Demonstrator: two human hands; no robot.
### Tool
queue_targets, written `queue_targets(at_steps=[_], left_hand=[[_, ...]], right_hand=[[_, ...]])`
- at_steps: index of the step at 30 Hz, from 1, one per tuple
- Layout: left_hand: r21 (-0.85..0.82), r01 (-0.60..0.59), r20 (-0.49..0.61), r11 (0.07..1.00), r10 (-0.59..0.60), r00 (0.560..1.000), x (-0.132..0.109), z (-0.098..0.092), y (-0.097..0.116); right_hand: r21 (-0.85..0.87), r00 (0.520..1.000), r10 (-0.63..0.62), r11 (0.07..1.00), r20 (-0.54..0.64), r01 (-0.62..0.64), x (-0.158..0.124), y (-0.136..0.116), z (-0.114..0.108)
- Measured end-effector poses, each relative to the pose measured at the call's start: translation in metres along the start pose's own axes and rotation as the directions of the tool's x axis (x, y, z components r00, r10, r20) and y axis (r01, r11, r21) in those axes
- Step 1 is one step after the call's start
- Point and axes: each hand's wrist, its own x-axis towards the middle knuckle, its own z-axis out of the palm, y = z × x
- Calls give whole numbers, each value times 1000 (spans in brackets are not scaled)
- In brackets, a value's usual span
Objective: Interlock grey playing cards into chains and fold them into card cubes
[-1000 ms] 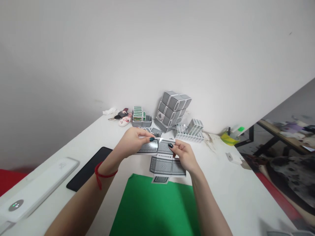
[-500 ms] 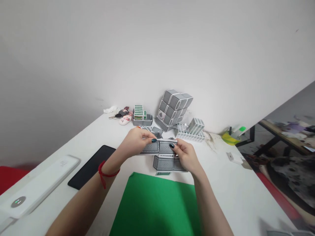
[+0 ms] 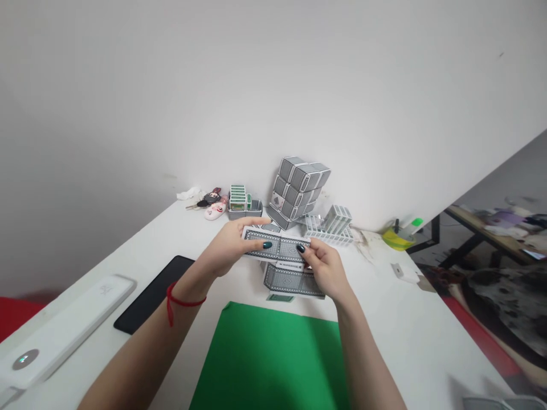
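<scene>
Between my hands is a folded piece made of playing cards point(image 3: 276, 245), grey-patterned with white edges. My left hand point(image 3: 233, 242) pinches its left end, thumb on the near face and index finger along the top. My right hand point(image 3: 325, 267) grips its right end, thumb pressed on the near face. Just below and behind that piece, a second grey card structure point(image 3: 288, 281) sits over the table; whether my right fingers touch it I cannot tell. A loose card point(image 3: 280, 298) with a green tint lies under its front edge.
A stack of card-built blocks point(image 3: 299, 188) leans by the wall. Left of it stands a card tray point(image 3: 245, 213) with small green-and-white boxes; right, a striped card tray point(image 3: 327, 234). A green sheet point(image 3: 273, 359), a black phone-like slab point(image 3: 156, 293) and a white device point(image 3: 72, 330) lie nearer.
The held card piece has risen slightly and turned, so its left end is higher and its patterned face shows more. My left index finger has straightened along the top. The view has shifted slightly.
</scene>
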Motion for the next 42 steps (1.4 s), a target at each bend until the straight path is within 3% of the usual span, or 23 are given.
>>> queue_targets(at_steps=[5,11,18,23,30,42], left_hand=[[-65,-10,-60,998,6,998,1,10,-4],[-157,-26,-167,987,-1,986,-1,26,-7],[-149,-59,-228,987,24,973,-2,31,-7],[-69,-63,-216,996,46,975,-4,30,-4],[-13,-2,-84,1000,1,996,-4,22,1],[138,-98,-154,986,119,981,-6,31,1]], right_hand=[[-7,1000,8,1000,-24,-8,-1,-4,-1],[-117,990,-40,993,-134,25,-2,-5,0],[-36,993,-28,999,-114,24,0,-1,4],[-30,995,-21,999,-93,18,1,1,5],[47,999,51,998,-7,-51,-1,-3,0],[84,996,82,993,-36,-78,-1,-5,1]])
